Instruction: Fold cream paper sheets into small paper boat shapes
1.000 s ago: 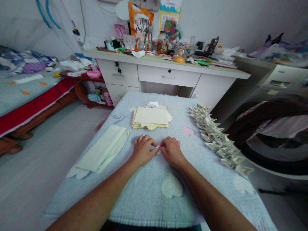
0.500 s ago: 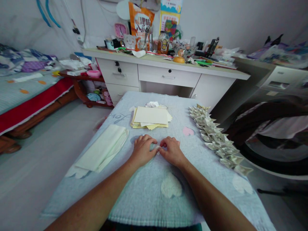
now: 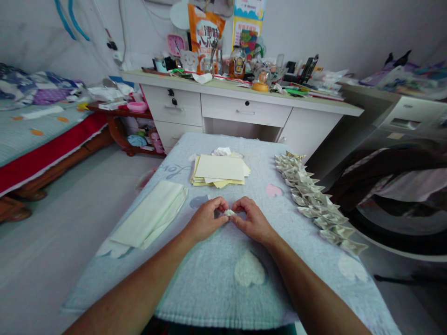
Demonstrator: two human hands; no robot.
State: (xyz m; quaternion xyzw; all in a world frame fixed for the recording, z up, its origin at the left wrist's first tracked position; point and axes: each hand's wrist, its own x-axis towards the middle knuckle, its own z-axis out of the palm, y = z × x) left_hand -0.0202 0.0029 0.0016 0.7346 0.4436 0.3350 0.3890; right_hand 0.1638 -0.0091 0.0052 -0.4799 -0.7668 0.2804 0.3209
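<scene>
Between my two hands is a small folded piece of pale paper (image 3: 229, 212), held low over the cloth-covered table. My left hand (image 3: 208, 217) pinches its left end between thumb and fingers. The right end is pinched by my right hand (image 3: 252, 218). Most of the paper is hidden by my fingertips. Just beyond my hands lies a stack of cream and yellow paper sheets (image 3: 219, 168). On the right, several folded paper boats (image 3: 314, 195) stand in a packed slanting row.
A folded pale green cloth or paper (image 3: 150, 214) lies on the left of the table (image 3: 209, 288). Crumpled white paper (image 3: 221, 151) sits behind the stack. Beyond is a cluttered white desk (image 3: 244, 111); a washing machine (image 3: 401, 135) stands at the right, a bed (image 3: 45, 125) at the left.
My fingers have risen from flatter over the cloth into a pinch at both ends of the folded paper, which now shows more between them. The stack and the boats stay put.
</scene>
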